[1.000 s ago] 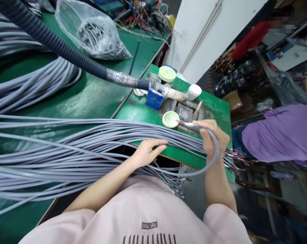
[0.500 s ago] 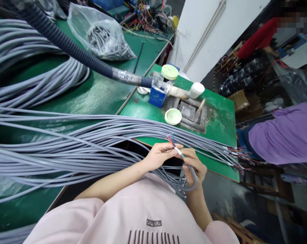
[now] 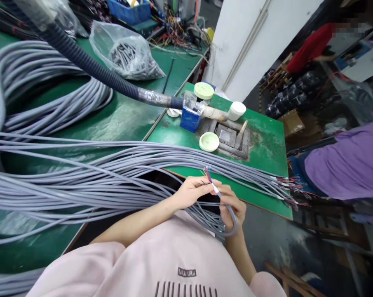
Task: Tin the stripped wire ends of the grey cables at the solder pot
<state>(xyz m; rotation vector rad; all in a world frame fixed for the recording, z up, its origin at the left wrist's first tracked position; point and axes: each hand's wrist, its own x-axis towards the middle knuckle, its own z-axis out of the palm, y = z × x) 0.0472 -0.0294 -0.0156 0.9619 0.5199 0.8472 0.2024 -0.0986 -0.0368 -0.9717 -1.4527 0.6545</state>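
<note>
A grey cable (image 3: 232, 218) curves up between my hands, its end stripped to a fan of thin coloured wires (image 3: 207, 174) above a white sleeve (image 3: 215, 189). My left hand (image 3: 192, 191) pinches the cable near the base of those wires, by the white sleeve. Just below, the fingers of my right hand (image 3: 234, 206) wrap round the grey jacket. One dark thin strand lies over my left fingers. Behind my hands runs a long bundle of grey cables (image 3: 174, 152), whose stripped ends (image 3: 289, 183) reach the right end of the green bench.
A ribbed hose (image 3: 112, 78) crosses to a blue box (image 3: 190, 119). Beside it are a green-lined dish (image 3: 209, 141), a white tub (image 3: 236, 110) and a framed metal pot (image 3: 228, 135) with a brush. Coiled cables (image 3: 44, 74) lie left. A person in purple (image 3: 347, 161) stands right.
Both hands and the held cable have shifted slightly down and left in the picture. The grip on the cable stays the same, and the view has tilted a little.
</note>
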